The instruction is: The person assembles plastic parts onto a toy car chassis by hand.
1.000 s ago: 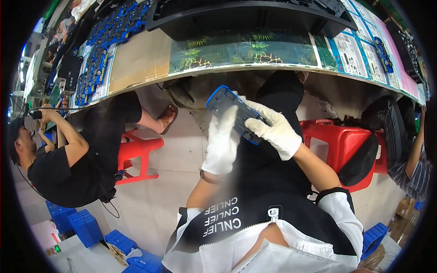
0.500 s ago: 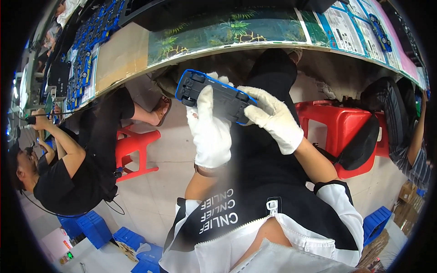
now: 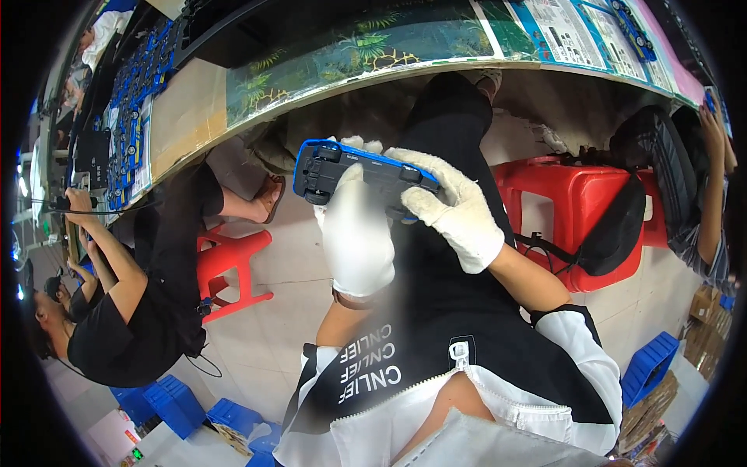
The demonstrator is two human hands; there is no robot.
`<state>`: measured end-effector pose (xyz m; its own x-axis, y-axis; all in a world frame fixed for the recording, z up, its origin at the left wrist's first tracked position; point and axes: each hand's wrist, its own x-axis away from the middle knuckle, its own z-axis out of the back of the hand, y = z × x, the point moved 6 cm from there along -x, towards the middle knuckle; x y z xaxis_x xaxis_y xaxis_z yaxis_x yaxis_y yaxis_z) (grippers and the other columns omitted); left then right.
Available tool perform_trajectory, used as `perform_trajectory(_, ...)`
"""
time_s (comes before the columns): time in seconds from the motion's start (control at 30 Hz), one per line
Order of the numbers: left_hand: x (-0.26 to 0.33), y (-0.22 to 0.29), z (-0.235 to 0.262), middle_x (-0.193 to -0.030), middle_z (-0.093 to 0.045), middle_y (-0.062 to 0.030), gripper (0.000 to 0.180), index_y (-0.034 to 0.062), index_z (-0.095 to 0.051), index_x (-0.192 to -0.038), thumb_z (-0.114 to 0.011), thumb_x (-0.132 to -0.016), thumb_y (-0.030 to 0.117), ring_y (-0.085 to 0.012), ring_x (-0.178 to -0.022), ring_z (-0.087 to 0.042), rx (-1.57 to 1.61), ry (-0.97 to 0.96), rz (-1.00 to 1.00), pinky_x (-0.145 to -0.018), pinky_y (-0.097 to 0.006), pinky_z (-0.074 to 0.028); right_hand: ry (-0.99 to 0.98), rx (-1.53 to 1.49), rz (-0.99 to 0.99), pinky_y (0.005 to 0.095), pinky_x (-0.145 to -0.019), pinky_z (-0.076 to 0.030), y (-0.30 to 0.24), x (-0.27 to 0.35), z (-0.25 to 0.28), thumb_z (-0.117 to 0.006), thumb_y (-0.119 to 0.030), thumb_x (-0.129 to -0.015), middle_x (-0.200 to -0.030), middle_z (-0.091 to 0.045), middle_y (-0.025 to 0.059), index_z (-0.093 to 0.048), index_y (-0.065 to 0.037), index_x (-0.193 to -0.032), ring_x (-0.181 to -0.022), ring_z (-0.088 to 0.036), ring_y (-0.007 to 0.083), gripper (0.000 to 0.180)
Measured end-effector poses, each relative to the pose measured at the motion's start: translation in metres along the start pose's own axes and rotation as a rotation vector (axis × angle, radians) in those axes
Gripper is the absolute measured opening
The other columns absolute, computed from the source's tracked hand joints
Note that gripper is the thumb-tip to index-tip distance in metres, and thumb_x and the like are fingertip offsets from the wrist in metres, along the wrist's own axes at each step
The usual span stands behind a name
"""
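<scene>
A blue toy car (image 3: pixel 369 177) is held up over my lap, its black underside with the wheels facing me. My left hand (image 3: pixel 356 226), in a white glove, grips the car from below, with the thumb lying on the underside and fingers behind the far edge. The gloved right hand (image 3: pixel 459 206) pinches the car's right end, thumb on the near side and fingers along the blue far edge. Both hands are closed on the same car. Its painted top is hidden from view.
Beyond my knees runs the workbench (image 3: pixel 191 105), with many blue toy cars (image 3: pixel 148 78) at its far left and one car (image 3: pixel 634 31) at the right. Red stools (image 3: pixel 576 187) stand on both sides. A co-worker (image 3: pixel 117 311) sits at left; blue bins (image 3: pixel 177 406) rest on the floor.
The toy car has turned to lie more level, its left end lower. Both hands have shifted slightly with it, still gripping it.
</scene>
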<state>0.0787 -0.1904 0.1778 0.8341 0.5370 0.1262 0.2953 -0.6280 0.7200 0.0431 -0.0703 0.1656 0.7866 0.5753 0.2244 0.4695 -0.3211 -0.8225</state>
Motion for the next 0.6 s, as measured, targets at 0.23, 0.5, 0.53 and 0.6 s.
perform_trajectory(0.23,-0.002,0.003,0.003,-0.114,-0.060,-0.0096,0.031,0.0044,-0.051,-0.123,-0.061,-0.097,0.020,-0.0236,-0.107,-0.061,-0.035,0.029,-0.009,-0.093,-0.041,-0.053,-0.004,-0.029,0.037,0.0263,-0.091,-0.047,0.006,0.002,-0.002,-0.066,-0.010,-0.092,-0.129,-0.056,0.0058,-0.048,-0.004,-0.139,-0.114,-0.054,0.0134,0.051)
perform_trajectory(0.5,0.002,0.001,0.003,-0.113,-0.060,-0.0103,0.034,0.0033,-0.051,-0.121,-0.062,-0.096,0.022,-0.0241,-0.106,-0.061,-0.043,0.059,0.002,-0.094,-0.042,-0.053,0.066,-0.021,-0.030,0.0278,-0.093,-0.049,0.007,0.001,0.004,-0.065,-0.015,-0.094,-0.122,-0.060,0.0034,-0.055,-0.004,-0.134,-0.109,-0.058,0.0127,0.043)
perform_trajectory(0.53,0.002,-0.001,0.004,-0.114,-0.060,-0.0101,0.034,0.0034,-0.051,-0.122,-0.061,-0.096,0.022,-0.0241,-0.107,-0.061,-0.043,0.059,-0.020,-0.094,-0.042,-0.053,0.066,0.040,0.041,0.0281,-0.092,-0.050,0.006,0.000,0.005,-0.066,-0.015,-0.094,-0.122,-0.060,0.0036,-0.056,-0.005,-0.134,-0.109,-0.058,0.0126,0.043)
perform_trajectory(0.6,0.002,-0.003,0.007,-0.117,-0.059,-0.0093,0.033,0.0040,-0.049,-0.124,-0.060,-0.097,0.019,-0.0234,-0.108,-0.060,-0.048,0.022,-0.030,-0.095,-0.042,-0.053,0.067,0.101,0.109,0.0285,-0.090,-0.050,0.009,-0.001,0.009,-0.066,-0.016,-0.093,-0.122,-0.060,0.0039,-0.057,-0.005,-0.133,-0.109,-0.058,0.0126,0.042)
